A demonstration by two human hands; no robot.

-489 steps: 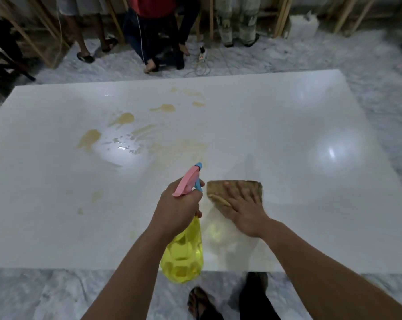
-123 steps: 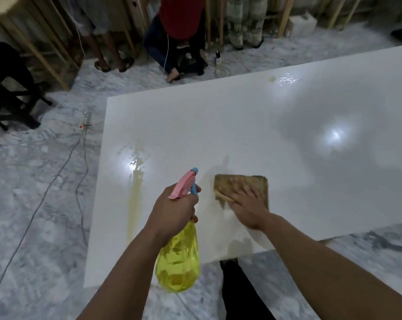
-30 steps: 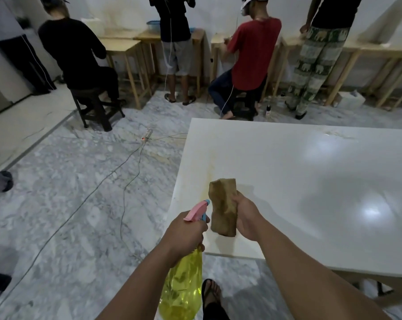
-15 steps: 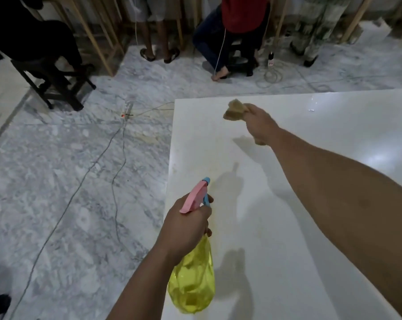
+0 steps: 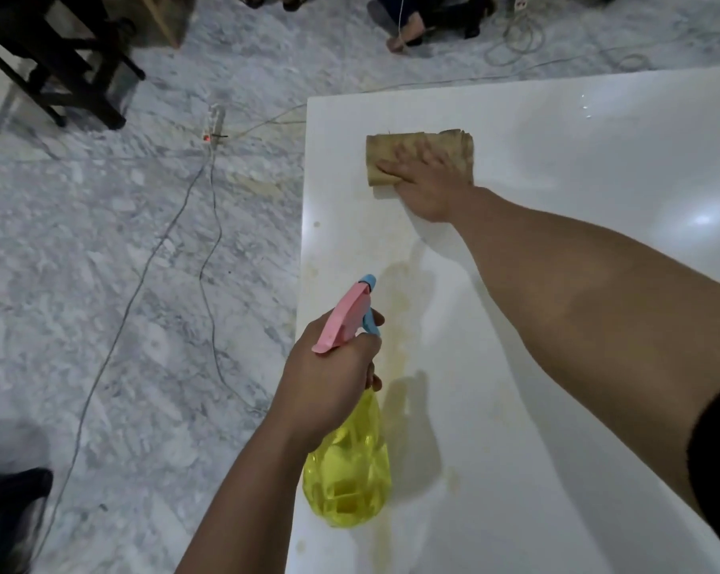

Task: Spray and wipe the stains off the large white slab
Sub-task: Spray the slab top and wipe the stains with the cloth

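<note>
The large white slab (image 5: 557, 366) fills the right half of the view, its left edge running down the middle. Faint yellowish streaks and spots (image 5: 395, 308) lie along that edge. My right hand (image 5: 428, 184) presses flat on a tan folded cloth (image 5: 395, 149) near the slab's far left corner. My left hand (image 5: 329, 379) grips the neck of a yellow spray bottle (image 5: 350, 470) with a pink and blue trigger head (image 5: 350, 312), held above the slab's left edge, nozzle pointing away from me.
Grey marble floor (image 5: 101, 283) lies to the left with cables (image 5: 209, 225) and a power strip (image 5: 215, 122). A dark stool (image 5: 60, 55) stands at far left. A seated person's foot (image 5: 403, 35) and coiled cords (image 5: 515, 39) lie beyond the slab.
My right hand has come down from the air and now presses the cloth flat on the slab near its far left corner. The bottle stays in my left hand.
</note>
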